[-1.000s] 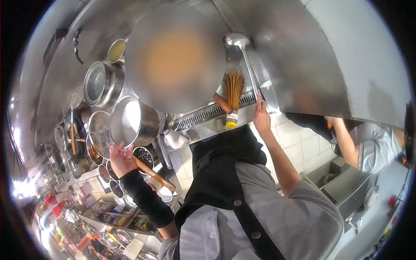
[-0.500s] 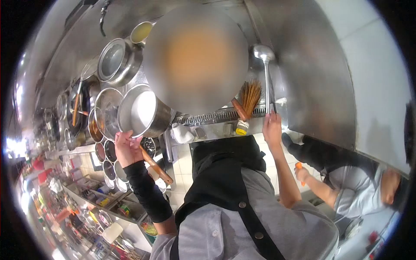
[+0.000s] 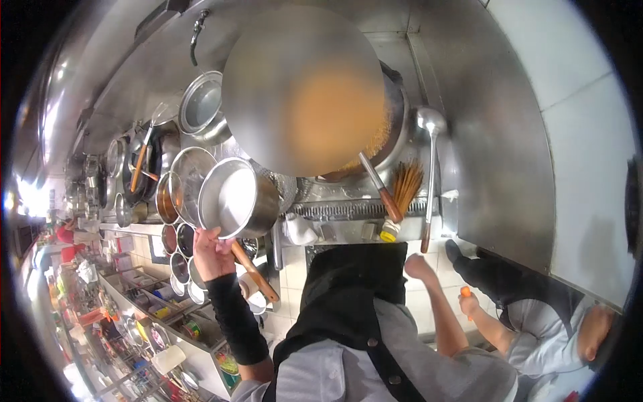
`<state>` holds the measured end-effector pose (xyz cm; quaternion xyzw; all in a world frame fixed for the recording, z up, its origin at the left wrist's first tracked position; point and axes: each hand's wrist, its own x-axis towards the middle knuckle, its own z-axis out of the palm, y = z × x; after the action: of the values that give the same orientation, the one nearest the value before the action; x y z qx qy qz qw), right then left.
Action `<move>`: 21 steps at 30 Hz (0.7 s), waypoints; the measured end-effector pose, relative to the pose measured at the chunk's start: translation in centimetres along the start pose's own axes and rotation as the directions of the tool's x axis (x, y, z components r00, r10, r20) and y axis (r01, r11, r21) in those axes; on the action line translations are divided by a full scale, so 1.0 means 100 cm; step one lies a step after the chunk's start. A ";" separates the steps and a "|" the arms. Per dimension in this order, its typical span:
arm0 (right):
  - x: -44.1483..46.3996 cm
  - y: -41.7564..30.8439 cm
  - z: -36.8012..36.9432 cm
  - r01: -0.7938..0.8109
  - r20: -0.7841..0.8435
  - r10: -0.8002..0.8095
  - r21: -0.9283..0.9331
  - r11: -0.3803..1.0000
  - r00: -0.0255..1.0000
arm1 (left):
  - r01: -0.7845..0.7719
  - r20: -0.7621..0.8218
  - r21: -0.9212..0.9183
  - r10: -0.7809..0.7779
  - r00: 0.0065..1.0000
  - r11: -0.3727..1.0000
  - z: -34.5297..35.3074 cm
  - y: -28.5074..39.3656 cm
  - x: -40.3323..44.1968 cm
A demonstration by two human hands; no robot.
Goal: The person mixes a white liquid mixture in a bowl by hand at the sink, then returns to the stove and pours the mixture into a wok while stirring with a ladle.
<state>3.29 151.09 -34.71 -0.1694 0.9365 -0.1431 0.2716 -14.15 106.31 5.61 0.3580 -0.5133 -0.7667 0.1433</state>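
My left hand (image 3: 213, 254) grips the near rim of a steel pot (image 3: 229, 197), which is tilted and pale inside. A wooden handle (image 3: 254, 271) extends beside that hand. Below the steel ladle (image 3: 432, 161) and apart from its wooden handle end, my right hand (image 3: 418, 266) has its fingers curled, with nothing visible in them. The ladle lies at the right of the stove, beside a bamboo brush (image 3: 407, 186) and a wooden-handled tool (image 3: 390, 204). Behind them a wok (image 3: 400, 124) with orange-brown food is largely hidden by a blurred disc.
A lidded pot (image 3: 203, 107), a whisk (image 3: 142, 157) and several pans stand at the left. A white cloth (image 3: 299, 229) lies on the stove's front edge. At the lower right is another person (image 3: 542, 328), one hand holding something orange (image 3: 466, 293).
My right hand has let go of the ladle and moved down from it. The view has shifted, showing more of the wok. My left hand keeps its hold on the pot.
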 end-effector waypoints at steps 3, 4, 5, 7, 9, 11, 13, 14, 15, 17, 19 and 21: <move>0.045 -0.012 0.078 -0.394 -0.024 0.417 0.276 0.876 0.909 | -0.013 -0.031 0.016 0.014 0.999 1.000 0.000 0.007 -0.001; 0.076 0.010 0.135 -0.335 -0.022 0.344 0.170 0.927 0.939 | -0.012 -0.045 0.019 0.012 0.999 1.000 -0.003 0.007 0.001; 0.100 0.025 0.168 -0.267 -0.015 0.268 0.060 0.962 0.963 | -0.010 -0.114 0.002 0.010 0.993 1.000 0.004 0.010 -0.003; 0.129 0.009 0.162 -0.145 -0.311 0.444 0.660 0.737 0.840 | 0.010 0.024 -0.058 -0.009 1.000 0.998 -0.026 0.004 0.017; 0.155 -0.003 0.168 -0.308 -0.136 0.671 0.810 0.499 0.729 | 0.007 0.101 -0.058 -0.001 0.995 0.998 -0.042 0.003 0.023; 0.175 -0.013 0.170 -0.349 -0.026 0.785 0.886 0.305 0.619 | -0.025 0.098 -0.026 0.027 0.995 0.999 -0.040 0.005 0.024; 0.187 -0.018 0.173 -0.334 0.026 0.836 0.923 0.191 0.548 | -0.033 0.157 -0.054 0.041 0.987 0.998 -0.050 0.004 0.029; 0.190 -0.018 0.173 -0.328 0.041 0.845 0.931 0.161 0.533 | -0.036 0.179 -0.076 0.049 0.983 0.996 -0.058 0.003 0.030; 0.192 -0.015 0.173 -0.319 0.052 0.850 0.937 0.139 0.524 | 0.004 0.285 -0.123 0.031 0.958 0.992 -0.061 0.005 0.030; 0.198 -0.009 0.171 -0.303 0.085 0.851 0.949 0.089 0.517 | -0.024 0.215 -0.064 0.038 0.976 0.998 -0.060 0.002 0.026; 0.200 -0.002 0.171 -0.300 0.120 0.846 0.953 0.049 0.520 | -0.029 0.185 -0.038 0.036 0.982 0.999 -0.062 0.002 0.024; 0.201 0.005 0.169 -0.298 0.149 0.835 0.954 0.018 0.530 | -0.016 0.190 -0.070 0.029 0.981 0.997 -0.070 0.000 0.026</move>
<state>-3.39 140.59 -57.88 0.4672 0.6857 -0.5466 0.1130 -11.09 100.00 3.04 0.2717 -0.5022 -0.8130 0.1142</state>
